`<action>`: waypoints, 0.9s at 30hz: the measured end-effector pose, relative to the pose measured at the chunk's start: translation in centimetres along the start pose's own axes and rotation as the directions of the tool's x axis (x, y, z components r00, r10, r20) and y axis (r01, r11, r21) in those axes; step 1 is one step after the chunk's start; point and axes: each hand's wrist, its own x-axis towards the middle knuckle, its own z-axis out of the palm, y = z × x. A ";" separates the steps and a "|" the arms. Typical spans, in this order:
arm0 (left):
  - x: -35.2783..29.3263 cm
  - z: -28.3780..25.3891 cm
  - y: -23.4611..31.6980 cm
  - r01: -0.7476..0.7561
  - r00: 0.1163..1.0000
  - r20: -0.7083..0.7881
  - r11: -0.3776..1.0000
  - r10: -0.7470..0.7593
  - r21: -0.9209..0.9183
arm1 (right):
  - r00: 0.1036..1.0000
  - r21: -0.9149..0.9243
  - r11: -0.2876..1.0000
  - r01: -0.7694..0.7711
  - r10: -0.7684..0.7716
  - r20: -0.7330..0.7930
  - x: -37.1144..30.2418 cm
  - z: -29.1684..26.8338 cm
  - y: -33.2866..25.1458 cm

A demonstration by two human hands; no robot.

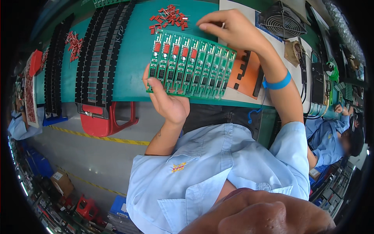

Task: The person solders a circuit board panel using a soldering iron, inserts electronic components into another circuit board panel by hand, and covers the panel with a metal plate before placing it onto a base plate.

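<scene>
My left hand (167, 102) grips the lower left edge of a green circuit board panel (198, 84), tilted above the bench. The panel is divided into narrow strips, each with a small black display. Red box-shaped components (175, 50) sit in a row on several strips at its left; the strips to the right show none. Beyond the panel's upper right corner is my right hand (235, 31), thumb and forefinger pinched close together; anything between them is too small to make out. Just left of those fingertips lies a loose pile of red components with wire leads (171, 17) on the green bench mat (134, 58).
Black slotted racks (99, 58) stand at the left beside another red component pile (74, 45). An orange board (247, 74) lies right of the panel, below a fan with a wire guard (281, 21). A red stool (105, 121) is under the bench. A co-worker (331, 134) sits far right.
</scene>
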 end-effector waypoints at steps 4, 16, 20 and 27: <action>-0.2 0.1 0.3 0.024 1.000 -0.001 0.998 -0.024 0.062 | 0.979 -0.099 0.977 0.189 -0.181 0.093 0.9 2.4 2.4; -0.1 -0.1 0.1 0.020 1.000 0.005 0.999 -0.021 0.041 | 0.997 -0.487 0.870 -0.074 0.060 -0.045 2.5 5.3 0.7; 0.0 0.0 0.1 0.026 1.000 0.012 1.000 -0.026 0.014 | 0.998 -0.460 0.886 -0.049 0.057 0.004 1.9 4.5 1.0; 0.0 0.2 0.2 0.033 0.999 0.003 0.999 -0.033 0.029 | 0.996 -0.497 0.865 0.075 -0.093 -0.012 0.9 3.9 1.7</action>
